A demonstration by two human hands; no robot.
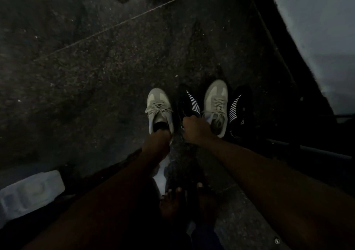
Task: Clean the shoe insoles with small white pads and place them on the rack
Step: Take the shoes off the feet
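The scene is dim. Four shoes lie side by side over the dark stone floor. My left hand [160,136] grips the heel of a beige laced sneaker [158,105], its fingers tucked into the opening and hidden. My right hand [194,127] is a fist gripping the heel of a black shoe with white stripes [190,102]. To the right are a second beige sneaker [216,100] and a second black striped shoe [240,105], neither touched by a hand. I see no insole or white pad.
A pale plastic container [30,192] lies at the lower left. Dark metal bars [311,149] run along the right, below a light wall [317,29]. Bare toes [173,192] show between my forearms.
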